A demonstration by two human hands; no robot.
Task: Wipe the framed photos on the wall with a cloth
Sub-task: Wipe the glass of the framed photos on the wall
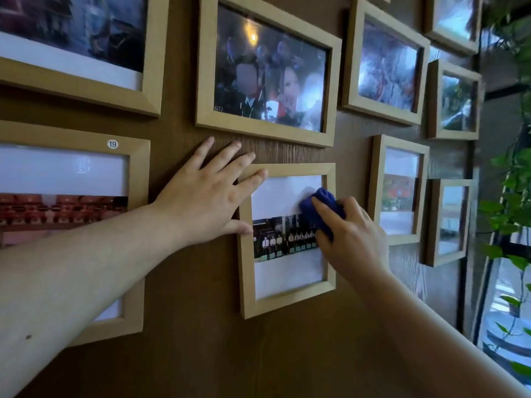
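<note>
Dark brown wood-grain wall (201,326), leafy green vines (511,214) beside a bright window (500,297) at right.

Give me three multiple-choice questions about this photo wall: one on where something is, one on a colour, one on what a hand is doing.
1. Where does the left hand rest?
A. on the frame's upper-left corner
B. on the plant
C. on the numbered frame

2. What colour is the cloth?
A. white
B. blue
C. red

3. What is the right hand doing?
A. hanging empty
B. lifting the frame
C. pressing the cloth on the glass

Answers: 1 A, its fingers lie across the small frame; 2 B, it shows deep blue; 3 C, the cloth sits bunched under its fingers against the glass.
</note>
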